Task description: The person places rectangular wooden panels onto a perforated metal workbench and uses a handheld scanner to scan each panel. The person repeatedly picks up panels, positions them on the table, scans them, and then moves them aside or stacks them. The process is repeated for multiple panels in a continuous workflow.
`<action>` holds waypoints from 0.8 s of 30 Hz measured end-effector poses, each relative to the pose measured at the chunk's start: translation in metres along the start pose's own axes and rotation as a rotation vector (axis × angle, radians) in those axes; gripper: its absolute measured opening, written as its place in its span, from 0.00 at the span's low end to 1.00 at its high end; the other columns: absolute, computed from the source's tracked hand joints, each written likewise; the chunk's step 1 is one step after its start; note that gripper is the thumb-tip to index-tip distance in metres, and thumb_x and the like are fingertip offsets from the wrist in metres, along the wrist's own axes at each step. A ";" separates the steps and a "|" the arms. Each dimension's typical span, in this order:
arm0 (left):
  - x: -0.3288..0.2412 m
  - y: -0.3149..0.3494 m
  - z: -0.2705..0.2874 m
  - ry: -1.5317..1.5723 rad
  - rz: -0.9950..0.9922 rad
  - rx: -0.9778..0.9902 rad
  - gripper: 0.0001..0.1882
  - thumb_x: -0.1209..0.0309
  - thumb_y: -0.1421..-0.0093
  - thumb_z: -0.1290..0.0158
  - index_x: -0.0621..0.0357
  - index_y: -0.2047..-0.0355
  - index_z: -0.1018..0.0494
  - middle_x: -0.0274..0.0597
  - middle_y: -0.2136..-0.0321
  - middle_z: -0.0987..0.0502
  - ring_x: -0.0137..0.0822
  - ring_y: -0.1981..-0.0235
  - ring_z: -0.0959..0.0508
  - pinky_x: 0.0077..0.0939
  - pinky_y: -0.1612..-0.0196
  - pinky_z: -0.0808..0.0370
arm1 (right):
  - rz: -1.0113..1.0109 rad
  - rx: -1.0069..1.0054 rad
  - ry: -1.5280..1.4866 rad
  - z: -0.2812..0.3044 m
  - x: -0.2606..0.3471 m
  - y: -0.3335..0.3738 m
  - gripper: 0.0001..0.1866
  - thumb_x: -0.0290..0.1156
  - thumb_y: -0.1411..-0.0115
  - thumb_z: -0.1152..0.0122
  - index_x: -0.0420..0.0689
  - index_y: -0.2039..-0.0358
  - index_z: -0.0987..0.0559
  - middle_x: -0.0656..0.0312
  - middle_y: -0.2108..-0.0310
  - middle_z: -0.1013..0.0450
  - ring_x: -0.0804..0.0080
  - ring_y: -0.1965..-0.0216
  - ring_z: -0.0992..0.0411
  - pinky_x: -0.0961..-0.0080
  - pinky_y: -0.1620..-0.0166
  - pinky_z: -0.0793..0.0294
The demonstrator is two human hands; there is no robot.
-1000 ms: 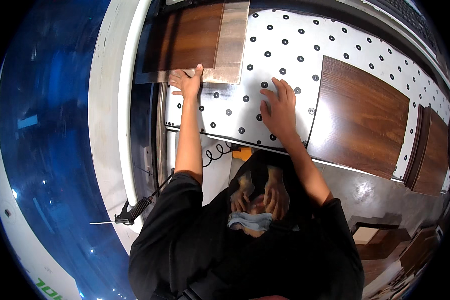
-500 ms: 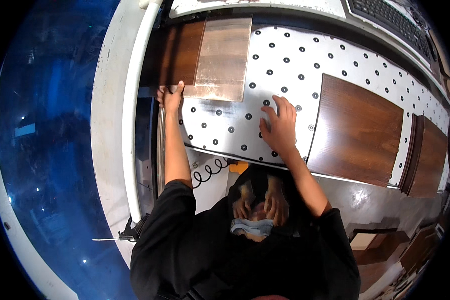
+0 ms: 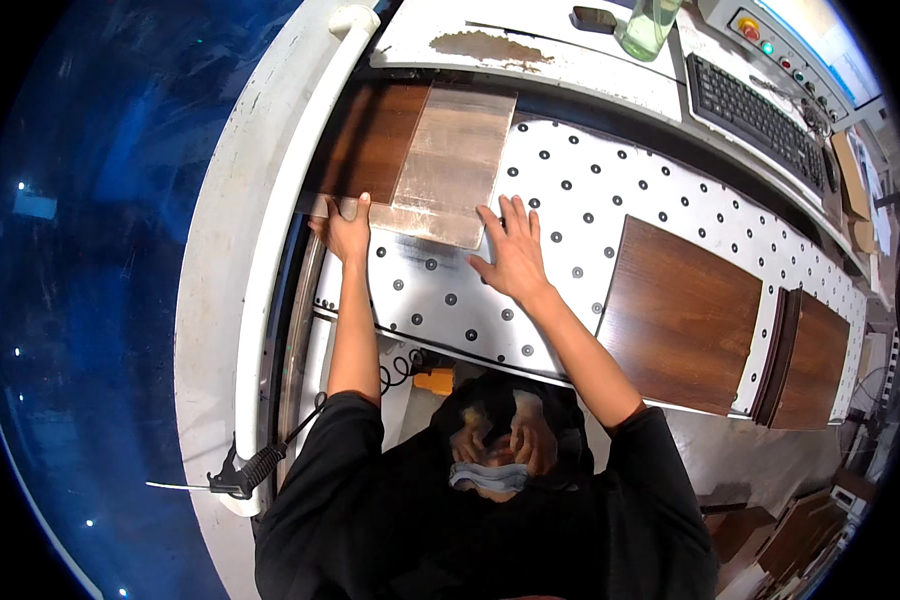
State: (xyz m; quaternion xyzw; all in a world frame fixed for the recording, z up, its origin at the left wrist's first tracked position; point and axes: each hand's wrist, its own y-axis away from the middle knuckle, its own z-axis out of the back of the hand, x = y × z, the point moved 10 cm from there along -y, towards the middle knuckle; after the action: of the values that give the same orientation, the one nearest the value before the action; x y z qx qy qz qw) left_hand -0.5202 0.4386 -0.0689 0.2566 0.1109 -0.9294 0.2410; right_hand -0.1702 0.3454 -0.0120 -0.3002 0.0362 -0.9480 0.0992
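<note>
At the far left of the white work surface (image 3: pixel 450 300) lies a dark brown wood-grain panel (image 3: pixel 375 140). A lighter, dusty brown board (image 3: pixel 455 150) shows along its right and near sides. My left hand (image 3: pixel 346 232) is at the near edge of these pieces, thumb on top and fingers curled at the edge, partly hidden. My right hand (image 3: pixel 516 252) is open, palm down, its spread fingertips by the right edge of the dusty board. To the right lies another brown wood-grain panel (image 3: pixel 685 310), apart from both hands.
A narrower brown panel with a moulded edge (image 3: pixel 810 360) lies at the far right. Beyond the surface are a keyboard (image 3: pixel 755 115), a green bottle (image 3: pixel 650 28) and a button panel (image 3: pixel 785 55). A white rail (image 3: pixel 280 250) runs along the left, with an air gun (image 3: pixel 240 475) near its lower end.
My right hand has moved left to the dusty board's right edge. My left hand stays at the panel's near edge. The view has shifted, showing more of the far side.
</note>
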 end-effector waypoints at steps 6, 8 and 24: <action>0.000 0.005 -0.001 0.006 -0.024 -0.022 0.57 0.30 0.43 0.48 0.60 0.27 0.46 0.83 0.31 0.54 0.73 0.27 0.64 0.56 0.26 0.65 | 0.212 0.007 0.186 -0.013 0.004 -0.011 0.32 0.51 0.38 0.36 0.50 0.38 0.27 0.32 0.34 0.40 0.34 0.32 0.41 0.43 0.31 0.44; -0.002 0.004 -0.006 -0.080 -0.032 -0.010 0.57 0.29 0.41 0.51 0.60 0.26 0.49 0.85 0.31 0.57 0.75 0.27 0.65 0.58 0.26 0.66 | 0.274 0.001 0.237 -0.017 0.007 -0.012 0.31 0.52 0.37 0.37 0.50 0.38 0.26 0.30 0.36 0.38 0.32 0.34 0.39 0.43 0.32 0.41; -0.001 0.004 -0.001 -0.058 -0.030 -0.031 0.58 0.28 0.42 0.52 0.59 0.26 0.51 0.80 0.30 0.57 0.69 0.26 0.66 0.51 0.25 0.66 | 0.361 0.067 0.030 -0.070 0.058 -0.042 0.36 0.33 0.47 0.37 0.34 0.37 0.31 0.42 0.31 0.44 0.46 0.25 0.54 0.36 0.27 0.62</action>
State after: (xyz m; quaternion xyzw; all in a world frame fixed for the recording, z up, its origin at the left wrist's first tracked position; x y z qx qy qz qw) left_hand -0.5167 0.4363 -0.0695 0.2242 0.1218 -0.9381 0.2342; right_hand -0.2638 0.3745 -0.0307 -0.2711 0.0593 -0.9199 0.2771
